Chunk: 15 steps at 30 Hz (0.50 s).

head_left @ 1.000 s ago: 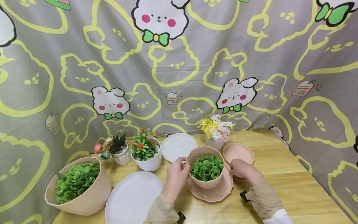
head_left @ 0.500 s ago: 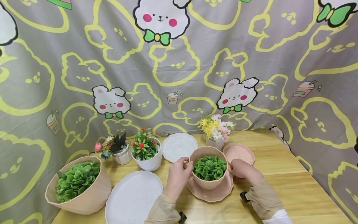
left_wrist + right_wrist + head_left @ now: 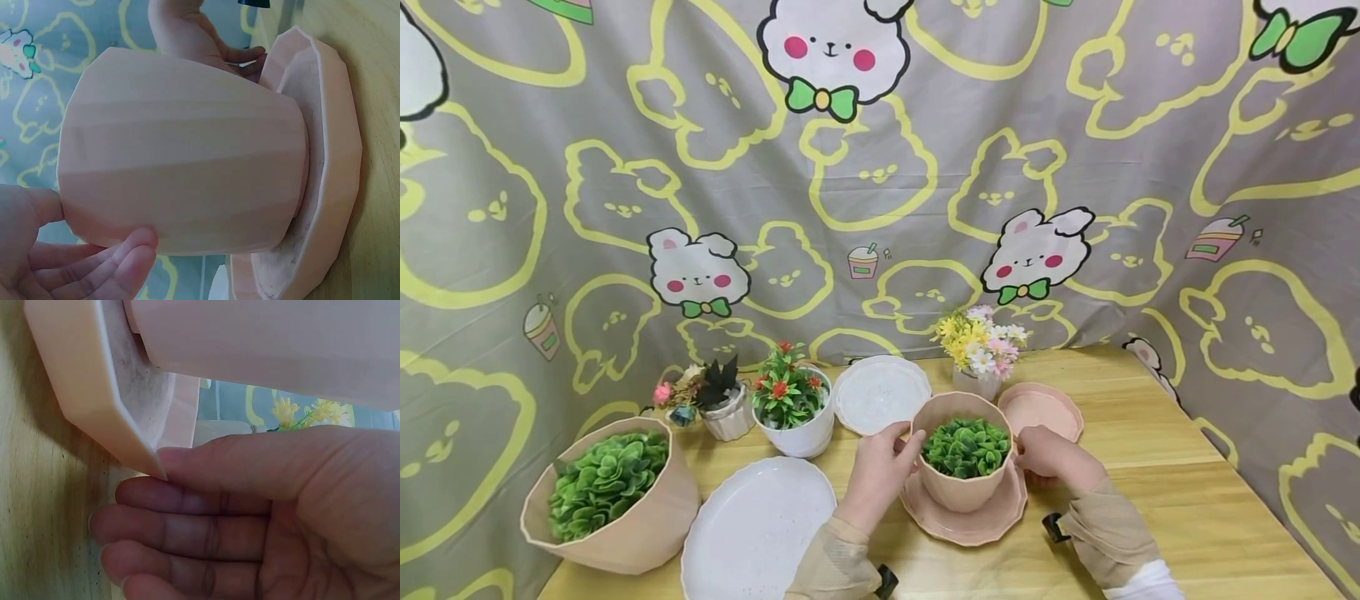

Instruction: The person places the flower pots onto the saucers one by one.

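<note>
A pink faceted flower pot [image 3: 962, 492] with green leafy foliage [image 3: 966, 448] stands upright in a matching pink saucer [image 3: 964, 531]. At the pot's left side my left hand [image 3: 880, 471] pinches the rim, thumb at the edge and fingertips on the outer wall. Over on the right, my right hand [image 3: 1056, 458] pinches the saucer's raised edge, thumb above and forefinger below, as the right wrist view shows. In the left wrist view the pot's base [image 3: 300, 162] sits inside the saucer's wall. The pot hides the far part of the saucer.
A larger pink pot [image 3: 655, 525] of foliage stands at left beside a white plate [image 3: 760, 525]. Behind are a red-flowered plant [image 3: 801, 433], a small white pot [image 3: 727, 419], another white plate [image 3: 883, 396], a daisy pot [image 3: 973, 383] and a small pink saucer [image 3: 1041, 412].
The pot has shifted slightly to the right, with my left hand moving along on its rim. My right hand keeps its place at the saucer's edge.
</note>
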Tool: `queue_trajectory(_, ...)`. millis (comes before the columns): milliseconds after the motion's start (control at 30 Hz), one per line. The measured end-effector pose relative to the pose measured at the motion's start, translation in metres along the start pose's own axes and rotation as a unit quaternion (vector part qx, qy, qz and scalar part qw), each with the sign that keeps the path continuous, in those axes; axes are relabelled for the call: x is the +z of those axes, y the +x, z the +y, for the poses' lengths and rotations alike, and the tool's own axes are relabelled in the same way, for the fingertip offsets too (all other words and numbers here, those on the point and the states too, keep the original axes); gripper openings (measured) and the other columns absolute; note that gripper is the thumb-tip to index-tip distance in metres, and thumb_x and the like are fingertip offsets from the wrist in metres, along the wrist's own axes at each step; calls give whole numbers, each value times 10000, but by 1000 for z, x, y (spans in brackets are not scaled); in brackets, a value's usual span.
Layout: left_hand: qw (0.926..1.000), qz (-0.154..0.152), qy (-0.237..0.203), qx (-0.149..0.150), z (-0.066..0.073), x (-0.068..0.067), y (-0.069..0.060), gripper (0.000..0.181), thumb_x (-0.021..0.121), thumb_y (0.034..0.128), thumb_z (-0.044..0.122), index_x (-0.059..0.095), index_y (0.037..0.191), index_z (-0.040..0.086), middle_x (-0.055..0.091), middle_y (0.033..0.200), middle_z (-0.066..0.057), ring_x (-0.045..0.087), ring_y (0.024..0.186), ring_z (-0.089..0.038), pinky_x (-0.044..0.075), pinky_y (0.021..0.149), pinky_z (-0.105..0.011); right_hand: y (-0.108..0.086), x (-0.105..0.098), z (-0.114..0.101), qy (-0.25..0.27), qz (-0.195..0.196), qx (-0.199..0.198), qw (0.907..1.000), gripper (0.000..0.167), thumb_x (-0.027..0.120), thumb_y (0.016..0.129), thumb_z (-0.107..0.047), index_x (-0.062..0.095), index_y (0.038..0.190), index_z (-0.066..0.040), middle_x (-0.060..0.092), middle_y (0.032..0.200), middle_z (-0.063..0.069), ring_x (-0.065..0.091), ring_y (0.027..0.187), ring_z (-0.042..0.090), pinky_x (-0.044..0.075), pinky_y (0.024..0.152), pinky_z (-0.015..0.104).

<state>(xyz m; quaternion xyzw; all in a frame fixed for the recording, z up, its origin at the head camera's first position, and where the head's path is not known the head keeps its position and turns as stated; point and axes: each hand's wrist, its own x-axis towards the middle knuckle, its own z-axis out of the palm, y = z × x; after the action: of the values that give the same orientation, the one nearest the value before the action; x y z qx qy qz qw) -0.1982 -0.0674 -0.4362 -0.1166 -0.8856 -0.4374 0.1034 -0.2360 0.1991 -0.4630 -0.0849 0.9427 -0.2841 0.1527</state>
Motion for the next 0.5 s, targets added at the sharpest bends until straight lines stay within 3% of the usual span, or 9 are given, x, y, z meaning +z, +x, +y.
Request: queue_trajectory(500, 9992, -323, 240, -41, -2, -4, 0, 404, 543, 992, 358, 645, 1202, 29, 695, 726, 1, 595, 571, 3, 484, 576, -197, 0, 0, 1, -83, -30, 11, 10000, 215, 545, 824, 26, 543, 620, -41, 503, 471, 7, 428, 389, 94, 331, 389, 169)
